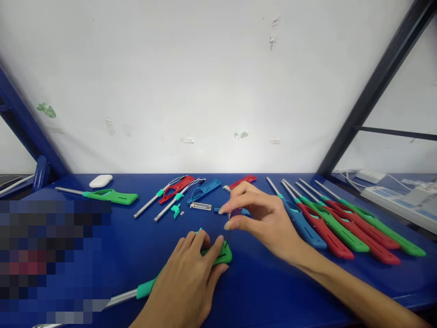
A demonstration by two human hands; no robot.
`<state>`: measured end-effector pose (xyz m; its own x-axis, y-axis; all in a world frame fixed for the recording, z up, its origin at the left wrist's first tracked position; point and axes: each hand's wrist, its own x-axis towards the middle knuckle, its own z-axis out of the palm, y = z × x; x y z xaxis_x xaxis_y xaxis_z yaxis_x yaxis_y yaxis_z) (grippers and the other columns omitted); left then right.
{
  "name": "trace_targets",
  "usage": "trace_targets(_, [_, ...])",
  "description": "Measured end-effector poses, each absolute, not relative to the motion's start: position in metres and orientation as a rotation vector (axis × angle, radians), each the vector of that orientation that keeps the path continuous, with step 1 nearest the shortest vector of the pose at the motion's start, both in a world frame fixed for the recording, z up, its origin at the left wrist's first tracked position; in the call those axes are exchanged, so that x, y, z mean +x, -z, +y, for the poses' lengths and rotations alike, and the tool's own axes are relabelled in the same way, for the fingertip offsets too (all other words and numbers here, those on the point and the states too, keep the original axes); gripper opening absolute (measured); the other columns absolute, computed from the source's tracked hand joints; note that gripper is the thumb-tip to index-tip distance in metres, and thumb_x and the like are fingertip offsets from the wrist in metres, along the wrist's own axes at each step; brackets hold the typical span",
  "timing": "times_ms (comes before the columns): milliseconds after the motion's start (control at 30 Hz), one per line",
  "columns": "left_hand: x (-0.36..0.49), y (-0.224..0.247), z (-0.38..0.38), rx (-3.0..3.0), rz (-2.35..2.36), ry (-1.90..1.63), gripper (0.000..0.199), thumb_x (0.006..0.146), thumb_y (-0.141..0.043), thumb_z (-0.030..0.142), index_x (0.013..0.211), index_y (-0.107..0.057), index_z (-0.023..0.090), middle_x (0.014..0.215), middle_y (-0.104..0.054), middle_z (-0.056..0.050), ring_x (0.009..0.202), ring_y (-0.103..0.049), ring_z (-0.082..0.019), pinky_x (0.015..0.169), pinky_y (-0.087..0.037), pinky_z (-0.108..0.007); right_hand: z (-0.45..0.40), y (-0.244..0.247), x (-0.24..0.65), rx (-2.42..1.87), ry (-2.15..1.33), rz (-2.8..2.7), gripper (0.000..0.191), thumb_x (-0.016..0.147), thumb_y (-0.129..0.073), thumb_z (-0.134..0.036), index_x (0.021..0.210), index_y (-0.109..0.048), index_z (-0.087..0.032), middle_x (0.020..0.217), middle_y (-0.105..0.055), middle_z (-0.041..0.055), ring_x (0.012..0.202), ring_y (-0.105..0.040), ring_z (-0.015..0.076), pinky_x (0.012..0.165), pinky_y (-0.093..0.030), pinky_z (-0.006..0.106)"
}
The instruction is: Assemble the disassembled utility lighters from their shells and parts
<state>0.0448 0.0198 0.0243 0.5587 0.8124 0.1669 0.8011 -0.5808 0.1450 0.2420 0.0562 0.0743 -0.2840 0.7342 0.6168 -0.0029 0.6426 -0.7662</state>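
Observation:
My left hand [191, 278] is wrapped over a green long-nosed gas lighter [223, 255], pressing it against the blue table. The lighter's metal tube points to the lower left, and much of its handle is hidden under my fingers. My right hand [262, 218] is closed in a pinch on a small screwdriver [228, 237], its dark handle mostly covered by the fingers. Its thin shaft points down at the end of the green handle. Behind the hands lie a clear fuel tank [200, 207], a teal trigger [175, 210] and a blue handle shell [205, 190].
Several lighters [317, 221] in blue, red and green lie in a row at right. Opened lighters with a red shell [176, 189] lie behind. Another green lighter [116, 197] and a white earbud case [101, 181] are at left. A power strip [403, 196] sits far right.

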Motion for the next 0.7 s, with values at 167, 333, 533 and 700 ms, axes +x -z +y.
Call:
trace_targets(167, [0.044, -0.023, 0.019, 2.720, 1.416, -0.367, 0.039, 0.105, -0.050, 0.024, 0.143, -0.061, 0.024, 0.118, -0.065, -0.012, 0.109, -0.063, -0.033, 0.097, -0.055, -0.058, 0.056, -0.076, 0.243, -0.578, -0.879, -1.773, 0.025, 0.104, -0.062, -0.027, 0.122, -0.077, -0.035, 0.104, -0.072, 0.0036, 0.095, -0.068, 0.0175, 0.079, -0.059, 0.032])
trace_targets(333, [0.043, -0.019, 0.020, 2.724, 1.405, -0.396, 0.040, 0.104, -0.051, 0.025, 0.143, -0.060, 0.025, 0.117, -0.064, -0.012, 0.110, -0.062, -0.033, 0.098, -0.054, -0.060, 0.055, -0.080, 0.246, -0.628, -0.717, -1.816, 0.023, 0.096, -0.074, -0.025, 0.116, -0.080, -0.036, 0.101, -0.070, 0.0024, 0.093, -0.066, 0.0175, 0.084, -0.057, 0.033])
trace_targets(533, [0.043, -0.016, 0.022, 2.735, 1.388, -0.432, 0.040, 0.105, -0.049, 0.026, 0.143, -0.060, 0.025, 0.115, -0.064, -0.012, 0.107, -0.063, -0.032, 0.097, -0.055, -0.060, 0.057, -0.084, 0.250, -0.564, -0.752, -1.872, 0.021, 0.099, -0.069, -0.018, 0.110, -0.081, -0.031, 0.101, -0.075, 0.0014, 0.088, -0.067, 0.0160, 0.081, -0.057, 0.031])
trace_targets(700, [0.044, -0.018, 0.021, 2.725, 1.393, -0.416, 0.040, 0.105, -0.049, 0.026, 0.144, -0.060, 0.025, 0.117, -0.064, -0.012, 0.110, -0.063, -0.034, 0.098, -0.054, -0.061, 0.055, -0.089, 0.254, -0.677, -0.658, -1.969, 0.031, 0.104, -0.061, -0.023, 0.131, -0.072, -0.034, 0.104, -0.063, 0.0028, 0.094, -0.062, 0.0157, 0.087, -0.053, 0.032])
